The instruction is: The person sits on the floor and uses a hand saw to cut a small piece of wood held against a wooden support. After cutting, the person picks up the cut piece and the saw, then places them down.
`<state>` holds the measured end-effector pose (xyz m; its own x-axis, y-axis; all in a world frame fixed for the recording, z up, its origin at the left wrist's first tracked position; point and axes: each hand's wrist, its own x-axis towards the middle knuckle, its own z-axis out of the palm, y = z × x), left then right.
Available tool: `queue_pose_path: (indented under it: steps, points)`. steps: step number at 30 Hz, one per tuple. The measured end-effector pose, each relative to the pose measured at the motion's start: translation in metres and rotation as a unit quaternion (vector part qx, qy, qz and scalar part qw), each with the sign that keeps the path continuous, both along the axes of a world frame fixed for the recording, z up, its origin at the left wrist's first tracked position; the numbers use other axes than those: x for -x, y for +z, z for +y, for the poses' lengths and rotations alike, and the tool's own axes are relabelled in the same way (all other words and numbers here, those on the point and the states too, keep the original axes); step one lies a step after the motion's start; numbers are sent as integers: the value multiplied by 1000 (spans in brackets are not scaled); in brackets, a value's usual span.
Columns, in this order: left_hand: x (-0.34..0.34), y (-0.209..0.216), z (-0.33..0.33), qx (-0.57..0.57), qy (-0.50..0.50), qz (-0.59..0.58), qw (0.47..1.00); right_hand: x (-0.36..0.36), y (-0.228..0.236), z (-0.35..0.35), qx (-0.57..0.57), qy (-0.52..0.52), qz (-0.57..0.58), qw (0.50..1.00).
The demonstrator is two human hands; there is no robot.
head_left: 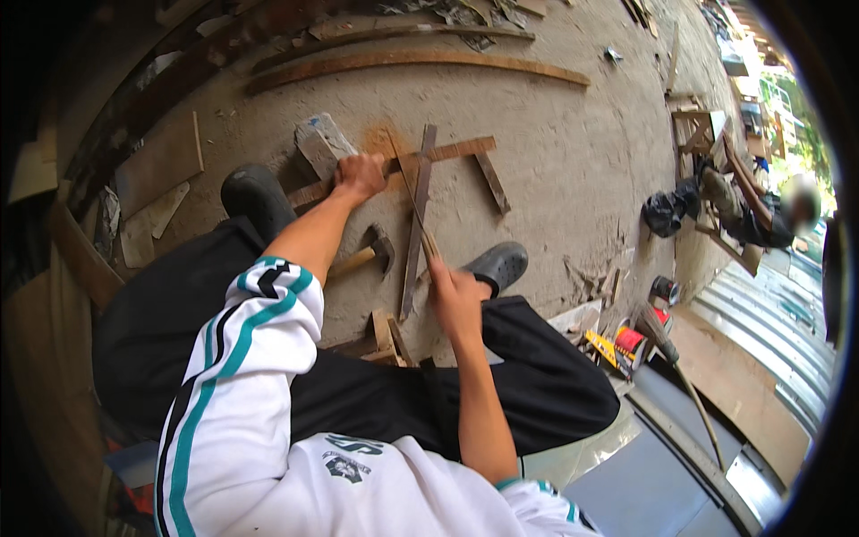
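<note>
My left hand [360, 177] is closed over a wooden strip [465, 149] lying across the ground, pressing it near a small wood block [318, 154]. My right hand [456, 297] grips the handle of a handsaw [417, 211], whose narrow blade slants up and away across the strip. Beside the blade a darker strip [413, 259] runs lengthwise and crosses the first one. Orange sawdust [383, 136] is scattered just beyond the crossing. A hammer [358, 259] with a wooden handle lies between my arms.
Two long wooden strips [420, 59] lie farther off. A short offcut [492, 183] rests at right of the crossing. Paint cans [630, 344], a brush with a long handle [660, 336] and grey sheets [640, 483] are at right. Another person [761, 201] sits at far right.
</note>
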<state>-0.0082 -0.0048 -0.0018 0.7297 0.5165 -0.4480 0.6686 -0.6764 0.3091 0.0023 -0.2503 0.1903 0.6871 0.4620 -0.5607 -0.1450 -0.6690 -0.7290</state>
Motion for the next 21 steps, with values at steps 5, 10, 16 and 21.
queue_pose_path:
  steps: [5,10,16,21]
  points:
    - [-10,4,-4,-13,-10,-41,999,-24,-50,27,0,7,12,1000]
    - [4,0,-2,-6,14,-32,999,28,41,-48,29,21,10,999]
    - [-4,0,-4,-11,-19,-51,998,-8,-39,30,15,3,-41,999]
    - [4,-6,-1,-16,-1,-46,999,-14,-24,32,-3,38,-14,999]
